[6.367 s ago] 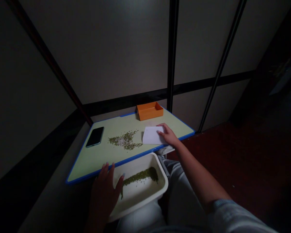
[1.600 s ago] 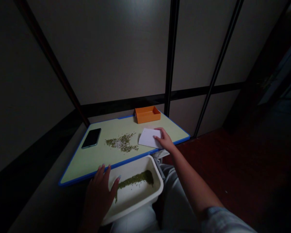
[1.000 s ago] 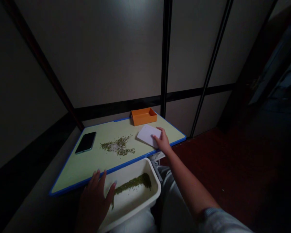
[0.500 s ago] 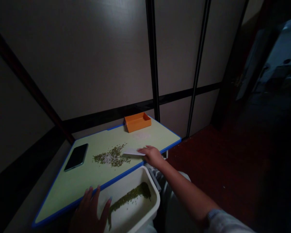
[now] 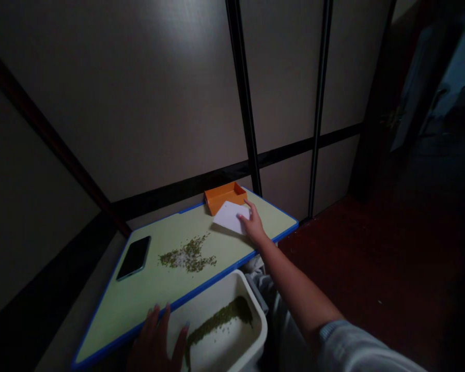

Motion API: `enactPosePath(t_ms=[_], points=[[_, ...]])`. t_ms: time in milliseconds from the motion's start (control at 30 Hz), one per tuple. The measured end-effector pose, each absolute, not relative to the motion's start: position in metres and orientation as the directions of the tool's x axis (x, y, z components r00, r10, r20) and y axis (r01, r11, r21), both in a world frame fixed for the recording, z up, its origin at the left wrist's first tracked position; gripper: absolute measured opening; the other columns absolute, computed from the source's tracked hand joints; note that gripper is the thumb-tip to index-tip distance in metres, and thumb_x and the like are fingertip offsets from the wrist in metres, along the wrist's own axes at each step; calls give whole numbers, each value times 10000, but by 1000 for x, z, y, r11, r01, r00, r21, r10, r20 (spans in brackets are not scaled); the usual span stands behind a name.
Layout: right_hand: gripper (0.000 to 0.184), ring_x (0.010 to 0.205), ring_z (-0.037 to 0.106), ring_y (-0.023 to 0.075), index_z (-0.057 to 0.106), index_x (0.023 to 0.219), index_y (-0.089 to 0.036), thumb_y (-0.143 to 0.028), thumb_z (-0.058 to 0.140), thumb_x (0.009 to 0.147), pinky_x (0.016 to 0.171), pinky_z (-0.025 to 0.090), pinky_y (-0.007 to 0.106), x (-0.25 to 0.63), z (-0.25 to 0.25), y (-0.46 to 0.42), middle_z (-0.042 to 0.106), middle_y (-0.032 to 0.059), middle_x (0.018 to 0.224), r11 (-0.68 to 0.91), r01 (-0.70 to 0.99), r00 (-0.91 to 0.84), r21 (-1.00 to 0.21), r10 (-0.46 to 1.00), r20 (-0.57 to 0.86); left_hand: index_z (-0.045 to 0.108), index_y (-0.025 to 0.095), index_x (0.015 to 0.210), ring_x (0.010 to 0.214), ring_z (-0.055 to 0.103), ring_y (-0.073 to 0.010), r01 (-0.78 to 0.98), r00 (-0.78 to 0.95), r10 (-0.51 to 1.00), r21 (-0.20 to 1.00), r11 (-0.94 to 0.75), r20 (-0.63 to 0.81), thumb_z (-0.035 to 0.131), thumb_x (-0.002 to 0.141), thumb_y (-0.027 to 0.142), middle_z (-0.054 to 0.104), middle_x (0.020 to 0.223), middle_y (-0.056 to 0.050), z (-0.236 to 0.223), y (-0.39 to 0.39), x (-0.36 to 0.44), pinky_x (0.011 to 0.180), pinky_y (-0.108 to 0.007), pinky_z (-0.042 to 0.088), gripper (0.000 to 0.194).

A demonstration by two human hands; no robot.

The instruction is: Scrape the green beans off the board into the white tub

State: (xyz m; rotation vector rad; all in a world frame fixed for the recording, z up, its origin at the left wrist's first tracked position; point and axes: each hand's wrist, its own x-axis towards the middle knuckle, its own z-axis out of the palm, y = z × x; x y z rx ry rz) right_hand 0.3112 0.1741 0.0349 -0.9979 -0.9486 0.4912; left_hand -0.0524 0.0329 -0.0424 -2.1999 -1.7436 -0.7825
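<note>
My right hand [image 5: 252, 223] pinches a white card [image 5: 231, 217] by its right edge, tilted above the table in front of an orange tray [image 5: 217, 198]. On the tabletop lies a loose scatter of small green grains [image 5: 196, 253] with a whitish patch among them. My left hand [image 5: 158, 336] rests with fingers spread at the left rim of a white bin [image 5: 260, 336], its thumb over the inside. A band of similar green grains [image 5: 220, 319] lies on the bin's bottom.
The pale table [image 5: 116, 315] has a blue edge. A dark phone [image 5: 135, 257] lies on its left side. Behind stands a panelled wall [image 5: 170, 103] with dark strips. To the right is a reddish floor [image 5: 344, 248].
My right hand has lifted the card off the grains and moved it back toward the orange tray, turning its flat face into view. My left hand stays at the bin.
</note>
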Motion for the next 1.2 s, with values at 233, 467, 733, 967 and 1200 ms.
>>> enactPosePath(t_ms=[233,467,733,967,1200], points=[[429,1109,612,234,637,1156,-233,-272,669,730,1020,476,390,321,27,162,672,56,1210,468,60,349,-882,818,457,582,180,1306,1384,501,-312,959,143,837,137,-250,529,400,854,595,577,1438,-159,-30,23,-41,1127,-514,426,641],[367,854,641,201,682,1039,-246,-282,731,677,770,544,324,337,25,141,707,1,955,396,-22,112,-918,914,391,591,156,1289,1362,526,-307,969,143,841,100,-227,521,394,855,598,591,1423,-179,-26,21,-36,1120,-505,430,650],[367,891,621,209,670,1047,-240,-296,726,688,781,530,327,336,25,134,678,7,965,357,76,53,-931,931,361,600,125,1290,1360,529,-318,975,160,846,51,-215,508,379,865,589,595,1416,-202,-19,19,-29,1090,-501,454,666],[386,850,589,192,661,1039,-241,-346,749,677,755,489,300,334,24,132,665,-2,932,359,74,-4,-930,933,360,615,116,1267,1344,548,-322,974,188,819,1,-225,542,380,903,530,599,1407,-218,-13,13,-21,1044,-496,487,599],[417,851,588,199,647,1065,-248,-373,762,684,737,489,305,334,20,129,660,10,953,306,40,-26,-951,952,305,610,125,1280,1337,552,-336,976,192,834,-15,-215,518,429,907,498,599,1404,-219,-7,8,-15,1013,-499,510,558]])
